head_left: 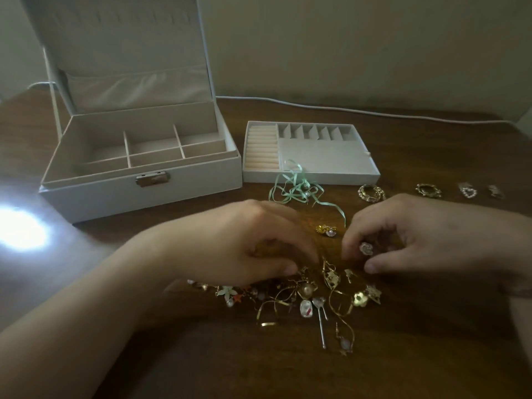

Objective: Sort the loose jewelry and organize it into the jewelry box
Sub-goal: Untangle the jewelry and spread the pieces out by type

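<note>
A white jewelry box (138, 194) stands open at the back left, its compartments bare. Its removable tray (311, 175) with ring rolls lies to the right of it. A tangled pile of gold jewelry (308, 292) lies on the wooden table close to me. My left hand (241, 246) hovers over the pile's left side, fingers curled down and touching pieces. My right hand (408, 237) pinches a small silvery flower-shaped earring (366, 248) between thumb and fingers, just above the pile. A gold and pearl earring (325, 229) sits between the hands.
A mint green ribbon with pearls (296, 191) trails in front of the tray. Two gold hoop pieces (371, 192) (428, 190) and two small sparkly pieces (467, 191) lie in a row at the right. A white cable (345, 109) runs along the table's back edge.
</note>
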The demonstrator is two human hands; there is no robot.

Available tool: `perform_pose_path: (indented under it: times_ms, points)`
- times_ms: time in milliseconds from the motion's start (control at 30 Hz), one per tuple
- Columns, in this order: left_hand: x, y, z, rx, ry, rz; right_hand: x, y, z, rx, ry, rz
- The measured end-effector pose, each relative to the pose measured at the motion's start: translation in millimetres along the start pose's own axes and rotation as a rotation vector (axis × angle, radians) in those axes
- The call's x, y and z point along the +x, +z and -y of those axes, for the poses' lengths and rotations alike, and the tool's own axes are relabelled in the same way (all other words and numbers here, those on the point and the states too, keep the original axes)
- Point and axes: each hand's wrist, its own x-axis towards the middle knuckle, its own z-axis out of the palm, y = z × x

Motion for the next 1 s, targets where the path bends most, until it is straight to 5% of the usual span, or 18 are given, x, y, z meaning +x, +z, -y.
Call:
perform_pose_path:
  times_ms: [400,1000]
  points:
    - [-5.7,-4.6,5.8,-0.003,-0.006,0.078,-8.9,-1.7,4.6,0.016,0.109,0.171]
    - [-3.5,0.7,9.3,-0.021,-0.021,0.103,-2.5,7.2,21.2,-0.154,-0.013,0.108]
